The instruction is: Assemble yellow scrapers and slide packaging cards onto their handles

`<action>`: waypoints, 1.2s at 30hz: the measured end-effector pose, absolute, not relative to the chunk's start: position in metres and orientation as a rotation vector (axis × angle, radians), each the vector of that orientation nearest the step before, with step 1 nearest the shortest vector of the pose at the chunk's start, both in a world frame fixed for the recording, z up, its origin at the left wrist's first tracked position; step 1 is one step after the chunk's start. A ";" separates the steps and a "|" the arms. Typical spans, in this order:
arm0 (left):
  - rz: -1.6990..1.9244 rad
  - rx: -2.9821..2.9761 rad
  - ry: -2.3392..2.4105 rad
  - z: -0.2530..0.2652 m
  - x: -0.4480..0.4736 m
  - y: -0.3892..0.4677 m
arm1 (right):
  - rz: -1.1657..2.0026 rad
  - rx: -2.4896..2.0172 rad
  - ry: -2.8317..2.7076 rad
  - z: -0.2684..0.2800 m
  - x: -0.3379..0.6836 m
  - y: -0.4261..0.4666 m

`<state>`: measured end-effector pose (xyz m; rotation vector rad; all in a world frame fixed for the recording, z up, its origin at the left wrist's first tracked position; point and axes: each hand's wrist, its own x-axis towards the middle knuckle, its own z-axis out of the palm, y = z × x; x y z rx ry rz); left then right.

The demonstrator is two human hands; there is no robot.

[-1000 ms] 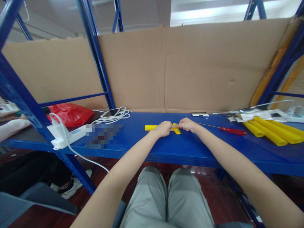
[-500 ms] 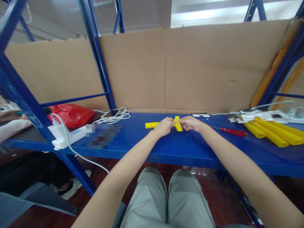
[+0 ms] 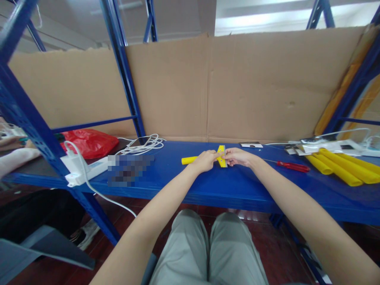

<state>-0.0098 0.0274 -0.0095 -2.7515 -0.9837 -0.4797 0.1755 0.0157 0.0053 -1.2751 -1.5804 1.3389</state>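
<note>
A yellow scraper with a T-shaped head and a thin metal edge along its right side lies low over the blue shelf. My left hand is closed around it where the handle meets the head, and the handle sticks out to the left. On the other side my right hand has thumb and fingers pinched at the metal edge; the fingertips are partly hidden. To the right, a screwdriver with a red handle rests on the shelf.
Several yellow tubes lie at the right, beside white packaging. A small flat packet is at the back. On the left are white cables, a power strip and a red bag. Cardboard walls the back. Another person's arm shows far left.
The scraper has turned slightly, so its metal edge shows more along the right side. Both hands stay on it, with small shifts of the fingers.
</note>
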 end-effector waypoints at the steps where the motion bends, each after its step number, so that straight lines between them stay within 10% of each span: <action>1: -0.441 -2.742 -1.005 -0.009 -0.010 0.026 | 1.340 -1.280 -1.590 0.005 0.175 0.016; 14: -0.387 -2.711 -1.022 -0.009 -0.008 0.023 | 1.306 -1.340 -1.672 0.012 0.189 0.017; 22: -0.326 -2.675 -1.043 -0.006 -0.009 0.019 | -0.006 -2.189 -1.376 0.011 0.276 0.034; 36: -0.277 -2.724 -1.071 -0.006 -0.008 0.017 | -0.016 -2.444 -1.525 -0.025 0.317 0.070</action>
